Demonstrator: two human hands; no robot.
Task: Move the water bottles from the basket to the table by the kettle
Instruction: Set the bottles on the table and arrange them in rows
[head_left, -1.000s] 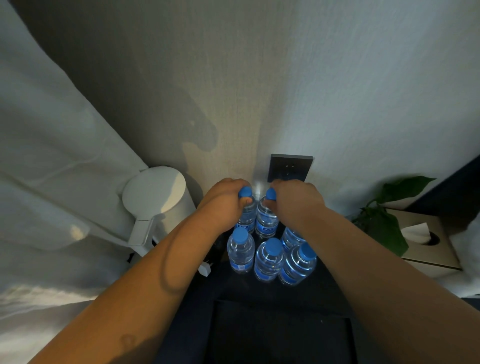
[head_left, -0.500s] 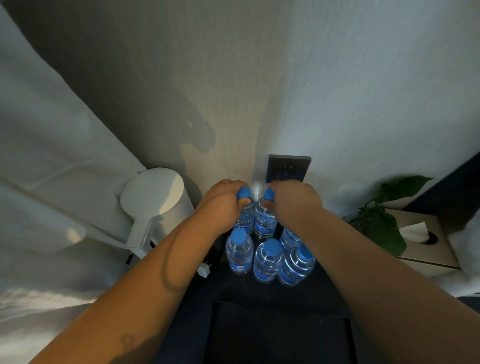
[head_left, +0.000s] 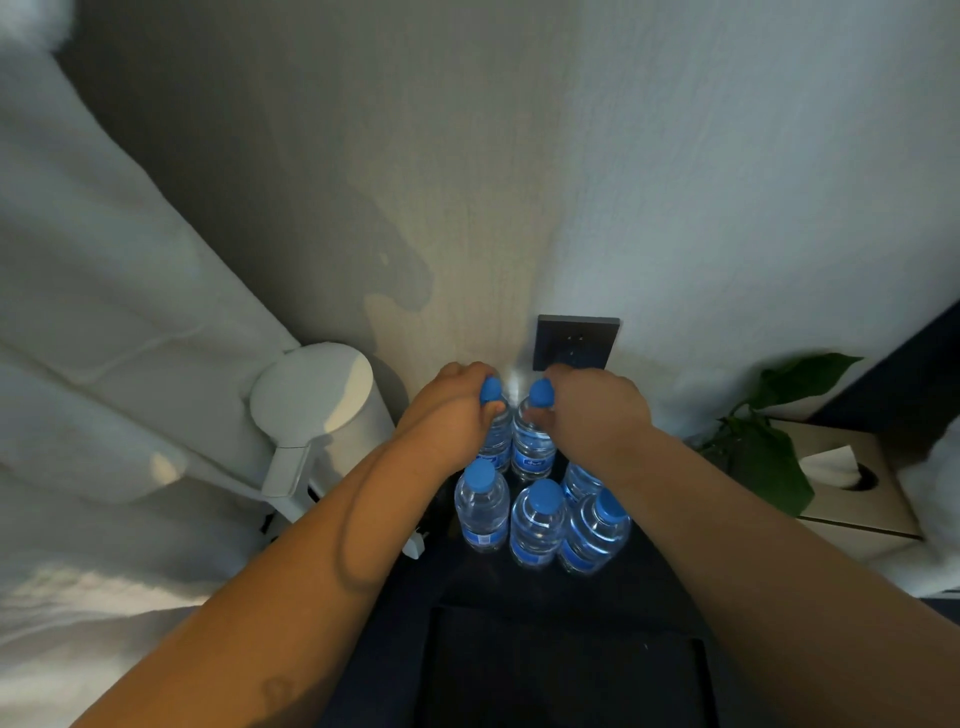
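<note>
Nearest the camera, a dark table (head_left: 519, 613) is seen, with the white kettle (head_left: 317, 415) standing at its left end as the landmark. Right of the kettle, three blue-capped water bottles (head_left: 537, 525) are stood upright in a front row, touching one another. Just behind them, two more bottles are held by their necks: the left-hand bottle (head_left: 496, 441) is clamped in the left hand (head_left: 447, 410), the right-hand bottle (head_left: 532, 447) in the right hand (head_left: 592, 410), fingers closed below the caps. Another bottle is partly hidden under the right wrist. Farther right of the kettle, a green plant (head_left: 769, 447) and a tissue box (head_left: 852, 483) are seen. Behind the bottles, a dark wall socket (head_left: 576, 343) is mounted.
</note>
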